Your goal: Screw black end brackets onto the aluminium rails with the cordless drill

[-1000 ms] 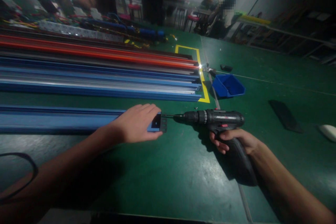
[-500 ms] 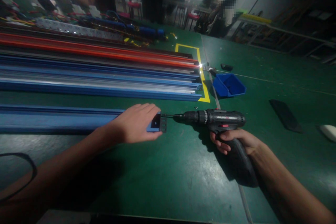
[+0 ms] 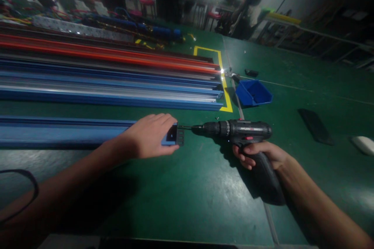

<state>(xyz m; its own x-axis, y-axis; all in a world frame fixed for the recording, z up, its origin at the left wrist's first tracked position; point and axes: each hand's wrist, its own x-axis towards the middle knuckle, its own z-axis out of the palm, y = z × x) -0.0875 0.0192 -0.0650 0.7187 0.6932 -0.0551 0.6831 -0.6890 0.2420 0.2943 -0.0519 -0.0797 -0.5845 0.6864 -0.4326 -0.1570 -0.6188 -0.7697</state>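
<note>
My left hand [image 3: 152,135] is wrapped over the right end of a long blue metal profile [image 3: 64,132] lying on the green table. A dark end cap [image 3: 179,137] with small slots shows at that end, just past my fingers. My right hand [image 3: 260,153] grips a black cordless drill [image 3: 248,129] by its handle, its index finger hidden near the trigger. The drill lies level and points left. Its long thin bit [image 3: 187,127] meets the upper part of the end cap; whether it sits in a screw I cannot see.
Behind lie several blue profiles [image 3: 117,95] and red-orange ones [image 3: 117,55], ending near yellow tape [image 3: 228,103]. A blue bin [image 3: 253,93] stands behind the drill. To the right are a flat black piece [image 3: 314,126] and a white object [image 3: 364,144]. Wires and people are in the background.
The whole view has shifted slightly, so everything appears a little further left and up. My hands, the drill and the profile keep the same positions relative to each other.
</note>
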